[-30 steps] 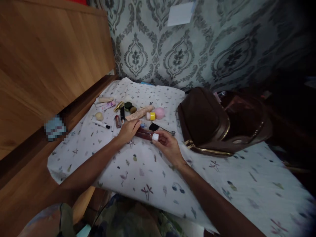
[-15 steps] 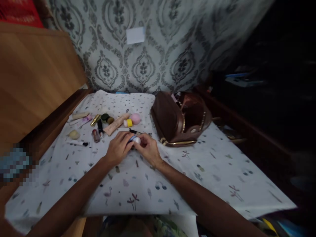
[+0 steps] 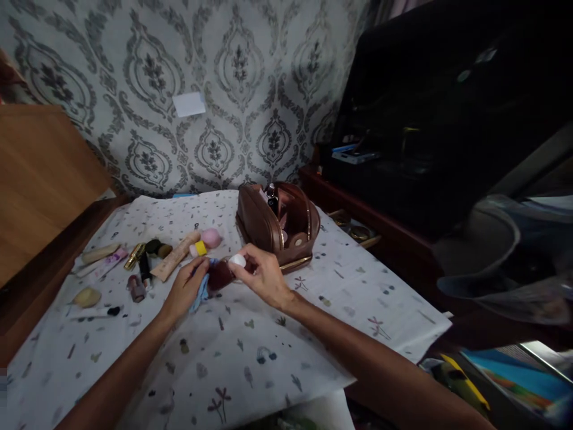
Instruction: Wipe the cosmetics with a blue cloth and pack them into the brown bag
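Over on the far side, a brown bag (image 3: 255, 224) gapes open just beyond the right hand (image 3: 264, 278), the nearest bulky thing in its way. Off to the left lies a loose spread on the patterned cloth (image 3: 268, 334): a beige tube (image 3: 176, 257) slanting, a yellow-and-white jar (image 3: 197, 248) by its far end, a gold tube (image 3: 134, 256) and a black tube (image 3: 144, 270) crowding together. A wooden panel (image 3: 45, 179) walls off the far left.

Now the count: one bag, one dark red bottle (image 3: 220, 276), two rounded sponges, the pink sponge (image 3: 211, 237) far and the cream sponge (image 3: 86, 297) near left, and one white card (image 3: 188, 104) up on the wall.

And the grip! The bottle is up between the hands, in front of the bag; right thumb and fingers pinch its white cap (image 3: 237, 260), while the left hand (image 3: 185, 288) has its fingers closed on a blue rag (image 3: 200, 294) against the bottle's left end.
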The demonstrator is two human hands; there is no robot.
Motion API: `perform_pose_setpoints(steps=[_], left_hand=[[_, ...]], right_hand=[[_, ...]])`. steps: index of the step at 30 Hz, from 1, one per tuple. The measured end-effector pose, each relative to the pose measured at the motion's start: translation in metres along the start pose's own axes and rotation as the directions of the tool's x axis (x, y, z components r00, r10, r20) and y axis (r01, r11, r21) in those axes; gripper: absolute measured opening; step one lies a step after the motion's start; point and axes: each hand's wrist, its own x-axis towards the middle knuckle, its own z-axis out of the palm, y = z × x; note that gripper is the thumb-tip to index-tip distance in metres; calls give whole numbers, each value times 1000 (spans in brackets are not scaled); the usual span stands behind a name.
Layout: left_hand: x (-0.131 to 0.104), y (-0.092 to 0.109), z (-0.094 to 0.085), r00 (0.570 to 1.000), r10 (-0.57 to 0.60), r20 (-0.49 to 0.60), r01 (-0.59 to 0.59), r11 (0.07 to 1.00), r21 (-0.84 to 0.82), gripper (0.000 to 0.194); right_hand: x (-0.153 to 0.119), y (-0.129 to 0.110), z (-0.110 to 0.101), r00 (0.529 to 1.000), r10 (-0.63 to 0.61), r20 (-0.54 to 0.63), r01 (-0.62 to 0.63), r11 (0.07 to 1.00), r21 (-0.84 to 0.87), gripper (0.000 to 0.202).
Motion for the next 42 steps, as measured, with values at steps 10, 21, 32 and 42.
perform_pose_setpoints(steps=[10,21,32,42], left_hand=[[52,57,57,948,-157,278,262,879,-398,49],[87,84,77,872,432,232,-460,884,82,32],[69,69,77,788,585,193,-615,732,293,34],[69,62,79,771,613,174,-635,712,300,34]], right_hand=[[21,-28,-91,982,-21,-186,7,997,-78,37],[40,-42,-156,931,-162,-329,65,956,-286,38],[70,-32,-150,998,-35,58,66,320,-945,13],[84,-9,-146,973,-33,227,228,5,-974,24]])
